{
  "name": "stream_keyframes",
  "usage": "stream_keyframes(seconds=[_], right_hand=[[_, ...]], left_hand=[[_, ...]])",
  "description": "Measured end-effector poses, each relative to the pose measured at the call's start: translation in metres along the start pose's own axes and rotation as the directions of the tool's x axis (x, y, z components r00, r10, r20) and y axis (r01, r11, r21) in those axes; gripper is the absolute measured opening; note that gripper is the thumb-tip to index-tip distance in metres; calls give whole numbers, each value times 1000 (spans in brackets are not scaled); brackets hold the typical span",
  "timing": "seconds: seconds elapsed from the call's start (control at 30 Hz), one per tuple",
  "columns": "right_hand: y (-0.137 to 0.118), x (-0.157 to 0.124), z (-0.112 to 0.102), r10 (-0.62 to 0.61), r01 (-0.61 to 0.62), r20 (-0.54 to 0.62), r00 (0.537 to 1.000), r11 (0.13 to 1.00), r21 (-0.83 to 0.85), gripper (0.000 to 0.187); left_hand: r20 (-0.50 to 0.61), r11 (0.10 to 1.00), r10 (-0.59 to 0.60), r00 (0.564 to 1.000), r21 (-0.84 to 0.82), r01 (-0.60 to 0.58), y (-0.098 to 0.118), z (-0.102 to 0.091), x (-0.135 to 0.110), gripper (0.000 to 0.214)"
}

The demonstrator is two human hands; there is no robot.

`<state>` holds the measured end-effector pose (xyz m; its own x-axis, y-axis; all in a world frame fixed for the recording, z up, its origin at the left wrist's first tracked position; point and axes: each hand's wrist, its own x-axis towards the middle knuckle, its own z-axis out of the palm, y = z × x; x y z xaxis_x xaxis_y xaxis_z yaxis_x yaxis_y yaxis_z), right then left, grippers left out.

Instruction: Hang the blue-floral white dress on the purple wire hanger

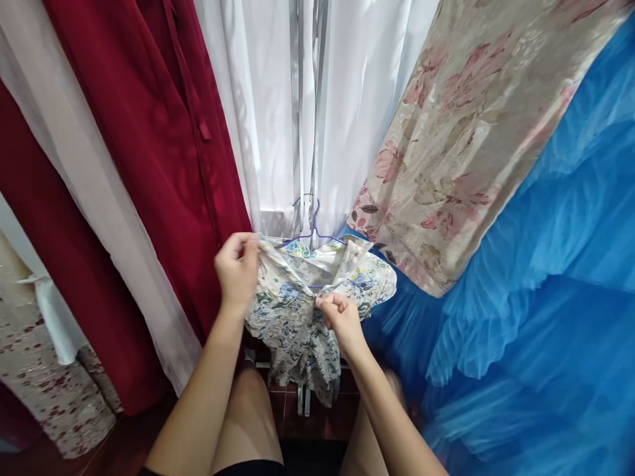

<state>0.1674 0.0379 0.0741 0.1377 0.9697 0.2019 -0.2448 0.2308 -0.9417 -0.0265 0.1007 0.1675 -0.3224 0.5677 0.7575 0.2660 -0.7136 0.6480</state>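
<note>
Gripping floral garment (297, 311) on purple hanger (313, 233): your left hand (237, 268) is pinching shoulder edge, right hand (340, 316) is pinching front fabric; it's hanging between red dress (159, 152) and blue tulle (536, 330).

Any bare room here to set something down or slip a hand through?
Bare: dark red tiled floor under the blue-and-white floral garment, between the knees; a floor strip lower left beside the dark red hanging garment. Crowded: blue tulle and beige pink-flowered fabric press right, white sheer curtains behind.
</note>
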Motion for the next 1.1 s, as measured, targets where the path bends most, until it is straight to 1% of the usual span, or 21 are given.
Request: stream_keyframes(seconds=[0.03,0.07,0.1,0.13,0.17,0.2,0.23,0.3,0.37,0.43,0.47,0.5,0.6,0.67,0.73,0.8,0.9,0.93,0.97,1.0,1.1], right_hand=[[5,-6,-1,15,-15,0,1000,1000,8,36],[8,-12,-1,25,-25,0,1000,1000,16,36],[9,-17,0,33,-33,4,999,999,24,36],[10,-22,2,39,-40,13,999,999,34,36],[10,-26,4,45,-46,27,999,998,48,37],[11,-30,6,53,-56,38,998,996,72,38],[13,-34,7,70,-74,39,997,991,115,38],[21,-42,0,140,-137,7,990,955,265,35],[37,-53,-20,240,-190,-56,969,872,451,32],[57,-69,-50,311,-172,-155,938,803,570,31],[67,-77,-65,324,-141,-223,919,801,582,32],[76,-84,-79,329,-112,-296,897,816,567,31],[91,-100,-100,302,-66,-495,815,896,439,23],[88,-102,-92,234,-83,-528,816,952,294,29],[77,-102,-74,186,-139,-405,895,980,142,41],[61,-104,-54,229,-215,-177,957,972,93,50],[39,-115,-38,345,-360,105,933,911,201,60],[34,-120,-38,374,-406,171,912,886,224,60],[30,-124,-41,392,-440,230,891,869,226,59],[27,-128,-46,397,-461,285,872,862,210,58],[17,-132,-63,374,-465,410,832,873,145,60]], left_hand=[[-61,991,-111,992,-80,105,-17,-11,10,18],[-126,954,-250,960,-204,222,-35,-21,18,19],[-168,861,-443,880,-354,366,-52,-31,23,25],[-171,730,-625,762,-474,492,-67,-40,23,31],[-139,594,-759,636,-548,588,-79,-46,18,36],[-103,507,-824,557,-573,644,-89,-51,8,38],[-72,463,-851,520,-570,679,-95,-54,-7,37],[-19,421,-869,495,-554,718,-100,-53,-46,30],[44,362,-889,456,-541,759,-97,-48,-90,24],[157,241,-913,377,-538,808,-88,-42,-130,15],[197,215,-909,368,-534,817,-80,-39,-147,11],[224,225,-893,390,-527,819,-71,-36,-161,8],[287,418,-771,568,-445,792,-34,-23,-185,21],[394,551,-659,641,-327,768,-6,-11,-191,29],[531,678,-531,660,-201,707,19,2,-193,32],[629,796,-395,670,-130,592,35,13,-192,31],[656,876,-299,693,-99,472,41,16,-185,27],[667,877,-298,683,-91,471,39,13,-182,29],[700,867,-298,649,-85,491,35,8,-181,36],[756,847,-292,585,-80,526,31,1,-181,45],[911,796,-260,320,14,605,18,-25,-194,58]])
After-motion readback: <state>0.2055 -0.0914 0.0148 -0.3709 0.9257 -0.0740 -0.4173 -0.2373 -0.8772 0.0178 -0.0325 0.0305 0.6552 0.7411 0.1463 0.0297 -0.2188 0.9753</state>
